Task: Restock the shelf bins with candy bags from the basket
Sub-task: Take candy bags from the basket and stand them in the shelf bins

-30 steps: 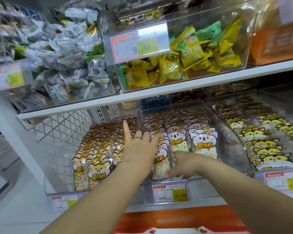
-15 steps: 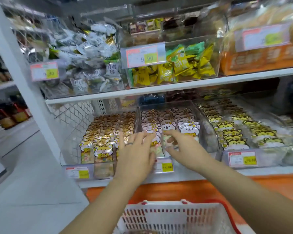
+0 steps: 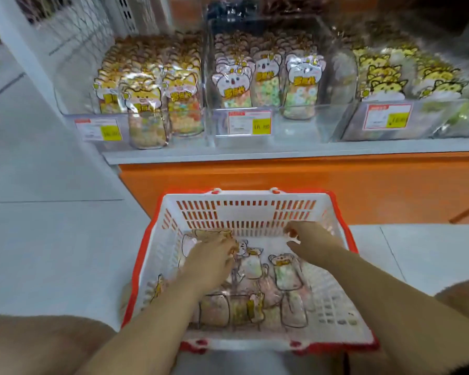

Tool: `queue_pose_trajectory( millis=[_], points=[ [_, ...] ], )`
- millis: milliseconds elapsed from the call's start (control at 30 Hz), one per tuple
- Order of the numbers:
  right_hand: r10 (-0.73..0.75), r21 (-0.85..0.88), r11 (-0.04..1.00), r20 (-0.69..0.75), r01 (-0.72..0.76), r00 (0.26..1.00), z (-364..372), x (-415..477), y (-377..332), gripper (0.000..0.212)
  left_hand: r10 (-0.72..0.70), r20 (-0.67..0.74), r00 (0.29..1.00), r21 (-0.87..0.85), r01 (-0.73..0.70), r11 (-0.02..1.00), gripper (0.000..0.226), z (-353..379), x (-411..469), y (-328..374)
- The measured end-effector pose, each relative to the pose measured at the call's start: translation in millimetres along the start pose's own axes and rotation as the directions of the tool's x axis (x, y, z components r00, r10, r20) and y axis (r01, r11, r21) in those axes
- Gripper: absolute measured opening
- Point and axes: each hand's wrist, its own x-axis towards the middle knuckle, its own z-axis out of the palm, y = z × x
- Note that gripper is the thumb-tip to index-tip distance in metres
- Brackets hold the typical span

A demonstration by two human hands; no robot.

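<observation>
Pale floor tiles [image 3: 52,239] run up to a white shelf [image 3: 255,154] on an orange base [image 3: 255,182]. Three clear plastic bins stand side by side along the shelf's front edge, each with a red-and-yellow price tag.

The left bin [image 3: 73,104] is packed with upright bags topped by tan animal heads [image 3: 144,96], and one of the front bags leans out over the lip. The middle bin [image 3: 295,128] holds rows of bags with white bear heads [image 3: 266,79] over pastel ring sweets, with bare space at its front right. The right bin [image 3: 344,125] carries bags with yellow cat heads [image 3: 382,74] and is cut off by the frame edge.

On the floor in front of the base sits a white basket [image 3: 244,212] with a red rim, between the person's knees. Loose candy bags [image 3: 284,272] lie flat across its bottom, overlapping, so they are hard to count.

Both hands are down inside the basket. The left hand [image 3: 211,258] lies palm down on the bags at the far left. Its fingers are smeared by motion, so I cannot tell whether it has hold of one. The right hand [image 3: 314,240] hovers near the far wall with fingers loosely curled and the thumb apart, and nothing shows between them.

Print on the price tags is too blurred to read. The forearms hide the bags lying beneath them.
</observation>
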Motion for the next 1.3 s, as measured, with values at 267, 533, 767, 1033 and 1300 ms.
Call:
queue_pose_trajectory(
  millis=[267,533,767,1033,1300],
  points=[
    [0.171,-0.167,0.979,0.371,-0.116,0.913,81.2,22.5,40.5,0.052,-0.124,0.279,0.952,-0.055,0.145,0.988,0.063,76.9,6.3,-35.2],
    [0.023,-0.424,0.898,0.315,0.119,0.949,149.5,12.2,50.3,0.074,-0.092,0.214,0.973,0.04,0.085,0.996,0.058,107.9,18.2,-27.2],
    [0.015,-0.486,0.86,0.328,0.155,0.944,170.0,24.5,44.3,0.077,0.144,0.328,0.933,0.236,-0.229,0.944,0.056,116.9,48.2,-17.6],
    [0.008,-0.545,0.81,0.379,0.216,0.925,168.6,29.0,43.4,0.078,0.062,0.458,0.887,0.268,-0.204,0.942,0.066,129.8,83.8,-11.9],
    [-0.014,-0.534,0.813,0.38,0.232,0.925,151.0,44.3,47.3,0.067,0.076,0.463,0.883,0.306,-0.24,0.921,0.072,129.7,95.6,-14.4]
  ],
)
